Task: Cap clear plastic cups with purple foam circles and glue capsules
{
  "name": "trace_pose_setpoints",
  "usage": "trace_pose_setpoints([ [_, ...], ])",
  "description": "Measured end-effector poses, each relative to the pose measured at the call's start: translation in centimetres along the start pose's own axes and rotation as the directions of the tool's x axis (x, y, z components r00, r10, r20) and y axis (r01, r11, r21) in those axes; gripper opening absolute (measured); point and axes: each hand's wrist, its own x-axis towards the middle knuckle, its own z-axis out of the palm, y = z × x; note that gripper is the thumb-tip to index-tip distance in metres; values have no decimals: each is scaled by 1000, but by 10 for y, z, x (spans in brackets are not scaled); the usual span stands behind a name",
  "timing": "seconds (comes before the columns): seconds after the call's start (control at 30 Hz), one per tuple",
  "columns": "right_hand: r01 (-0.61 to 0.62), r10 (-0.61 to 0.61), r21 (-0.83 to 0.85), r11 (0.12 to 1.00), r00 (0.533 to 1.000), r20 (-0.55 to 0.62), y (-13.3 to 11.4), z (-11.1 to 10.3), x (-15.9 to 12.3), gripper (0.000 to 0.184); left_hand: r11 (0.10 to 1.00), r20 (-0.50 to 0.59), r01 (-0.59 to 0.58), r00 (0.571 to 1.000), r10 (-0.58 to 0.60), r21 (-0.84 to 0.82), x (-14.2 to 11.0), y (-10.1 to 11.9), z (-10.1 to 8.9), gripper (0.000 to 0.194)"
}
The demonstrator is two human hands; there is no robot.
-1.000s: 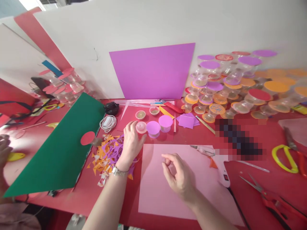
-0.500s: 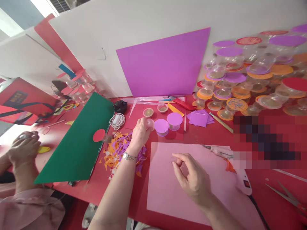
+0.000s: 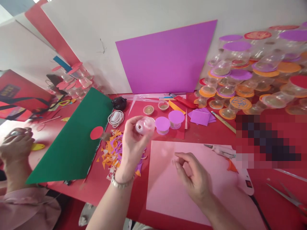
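Observation:
My left hand [image 3: 131,143] is closed around a clear plastic bottle top [image 3: 145,125], lifted above the table with a small round hole showing in its end. Thumb and finger of my right hand [image 3: 194,175] are pinched together over a pink sheet [image 3: 165,191]; a faint, clear, small thing shows at the fingertips, too indistinct to name. Just beyond my left hand stand two clear cups with purple discs on top, a nearer one [image 3: 162,124] and a farther one [image 3: 176,118]. Behind them are two small cups of brownish grains, one at left [image 3: 148,110] and one at right [image 3: 163,105].
A glue gun [image 3: 230,153] lies on the pink sheet's right side, scissors [image 3: 285,195] beyond it. Paper scraps [image 3: 112,150] and a green board [image 3: 69,147] are at left, near a co-worker's hands [image 3: 16,143]. Disc-topped clear bottle pieces [image 3: 240,76] are stacked at right.
My left hand has picked up the clear bottle top from beside the purple-topped cups and turned it, so its holed end shows. My right hand keeps its pinch. The view has shifted somewhat.

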Motion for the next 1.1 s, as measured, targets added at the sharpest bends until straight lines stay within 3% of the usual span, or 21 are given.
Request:
trace_pose_setpoints([
  [0.1, -132, 137, 159, 978, 990, -22, 1, -1, -2, 15, 996, 163, 45, 986, -33, -73, -28, 15, 18, 41],
  [0.2, -302, 325, 365, 880, 946, -1, 7, 0, -3, 28, 997, 328, 66, 943, -47, -45, -45, 12, 35, 38],
  [0.37, -550, 576, 607, 574, 798, 178, 15, 3, -3, 42, 992, 400, 120, 912, -91, -47, -54, -7, 44, 40],
  [0.47, -635, 629, 619, 462, 727, 277, 14, 2, -3, 38, 985, 435, 166, 891, -133, -38, -58, -16, 43, 42],
  [0.57, -665, 648, 637, 389, 689, 325, 11, 1, -1, 40, 980, 445, 193, 882, -152, -50, -61, -24, 43, 44],
  [0.77, -677, 625, 633, 377, 690, 365, 6, 3, 9, 50, 982, 442, 180, 886, -139, -52, -60, -33, 44, 43],
  [0.9, -669, 632, 611, 424, 702, 329, 6, 7, 11, 46, 989, 357, 143, 927, -117, -48, -59, -35, 43, 42],
  [1.0, -616, 633, 651, 444, 730, 259, 8, 9, 12, 42, 988, 288, 148, 949, -128, -47, -56, -35, 43, 39],
  [1.1, -472, 628, 743, 475, 773, 90, 6, 9, 18, 41, 987, 233, 158, 961, -147, -30, -51, -35, 43, 41],
])
